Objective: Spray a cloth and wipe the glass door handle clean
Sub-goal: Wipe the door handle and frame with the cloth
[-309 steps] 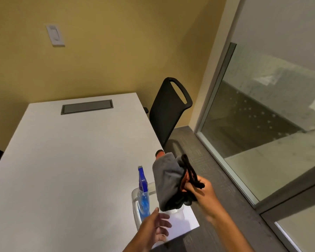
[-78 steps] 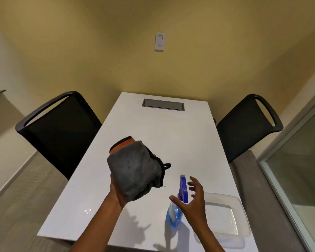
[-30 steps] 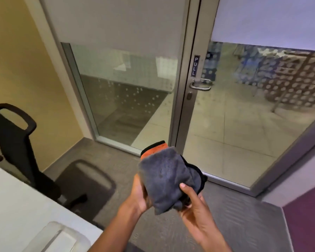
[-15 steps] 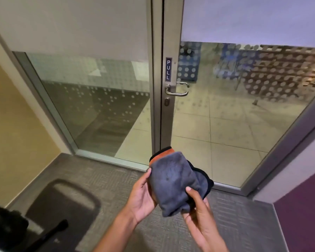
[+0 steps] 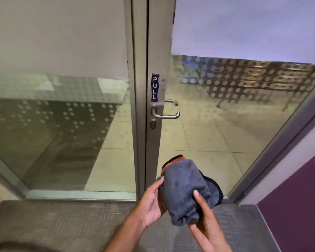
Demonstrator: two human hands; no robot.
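Observation:
A folded grey cloth [image 5: 185,190] with an orange and black edge is held low in front of me. My left hand [image 5: 151,202] grips its left side and my right hand [image 5: 205,220] cups it from below and the right. Straight ahead stands the glass door [image 5: 225,128] in a metal frame. Its silver lever handle [image 5: 165,113] sits above the cloth, well beyond my hands, under a dark "PULL" sign [image 5: 155,87]. A keyhole [image 5: 153,124] lies just below the lever. The spray bottle is out of view.
A fixed glass panel [image 5: 58,124] with a frosted dot pattern fills the left side. Grey carpet [image 5: 62,224] covers the floor under me. A purple wall [image 5: 298,200] closes in on the right. A dark blurred shape sits at the bottom left corner.
The view has turned from the table to the door and come closer; the handle is now larger and nearly centred. The cloth stays in both hands. The chair and table have left the view.

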